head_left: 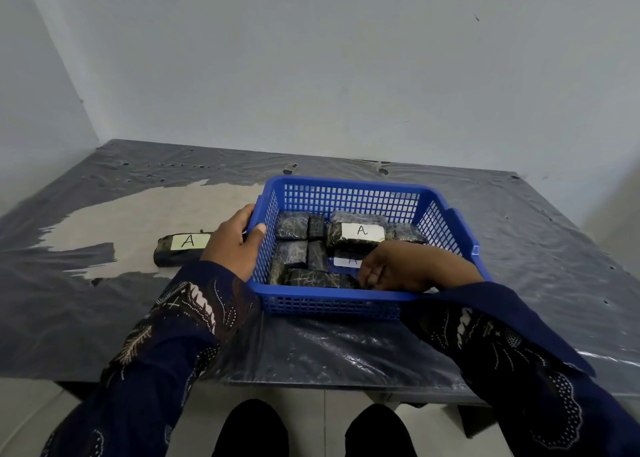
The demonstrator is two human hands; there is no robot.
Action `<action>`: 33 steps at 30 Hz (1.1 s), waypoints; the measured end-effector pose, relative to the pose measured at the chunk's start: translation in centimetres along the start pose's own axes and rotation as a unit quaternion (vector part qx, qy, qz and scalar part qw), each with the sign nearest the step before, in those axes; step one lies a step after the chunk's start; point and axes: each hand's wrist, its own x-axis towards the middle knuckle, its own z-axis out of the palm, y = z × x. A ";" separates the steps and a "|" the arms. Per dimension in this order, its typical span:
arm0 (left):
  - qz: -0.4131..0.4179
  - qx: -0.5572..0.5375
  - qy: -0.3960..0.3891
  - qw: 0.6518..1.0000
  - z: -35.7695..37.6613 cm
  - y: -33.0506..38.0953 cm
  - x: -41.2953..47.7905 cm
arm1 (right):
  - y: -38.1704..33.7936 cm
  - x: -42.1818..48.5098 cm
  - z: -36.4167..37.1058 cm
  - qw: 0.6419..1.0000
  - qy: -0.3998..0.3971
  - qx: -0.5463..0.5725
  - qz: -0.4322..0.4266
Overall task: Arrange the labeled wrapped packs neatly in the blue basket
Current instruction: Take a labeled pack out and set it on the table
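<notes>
- Patterned dark sleeves (166, 346) fill the bottom of the frame, reaching up from both lower corners toward the blue basket (346, 183) at centre on the table (104, 318).
- Left hand (235, 242) grips the basket's left rim, thumb hooked over the edge and the other fingers on the outer wall.
- Right hand (408, 266) is inside the basket at its lower right, fingers (370, 276) curled down against the dark wrapped packs (294, 226) by the near wall; whether they pinch one or merely press it cannot be told.
- Several packs lie side by side in the basket; one labeled pack (356, 237) shows its "A" face up, and a second label peeks out just above the right hand.
- One loose pack (180, 249) lies on the table outside, left of the basket and just beside the left hand, partly hidden by it, label up, long axis running left to right across the frame.
- By that layout, the left hand is much the nearer one to fetch it.
</notes>
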 end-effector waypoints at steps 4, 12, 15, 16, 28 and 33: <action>0.005 0.011 -0.007 1.000 -0.2 -0.2 0.0 | 0.5 -1.7 -0.7 0.993 0.076 0.079 -0.037; 0.134 0.191 0.085 0.969 0.0 3.1 -1.6 | 0.4 -3.8 0.1 0.824 0.226 0.511 -0.095; 0.162 0.049 -0.006 0.986 1.1 6.2 -3.4 | 0.0 -3.8 0.6 0.805 0.214 0.547 -0.089; 0.155 0.012 -0.048 0.987 1.6 6.9 -3.9 | -0.1 -3.9 0.6 0.802 0.210 0.552 -0.093; 0.174 -0.138 -0.145 0.964 2.1 6.4 -5.1 | -1.2 -6.3 1.6 0.814 0.250 0.457 -0.256; 0.191 -0.129 -0.091 0.969 1.3 5.8 -5.4 | -3.0 -6.1 2.3 0.833 0.278 0.433 -0.204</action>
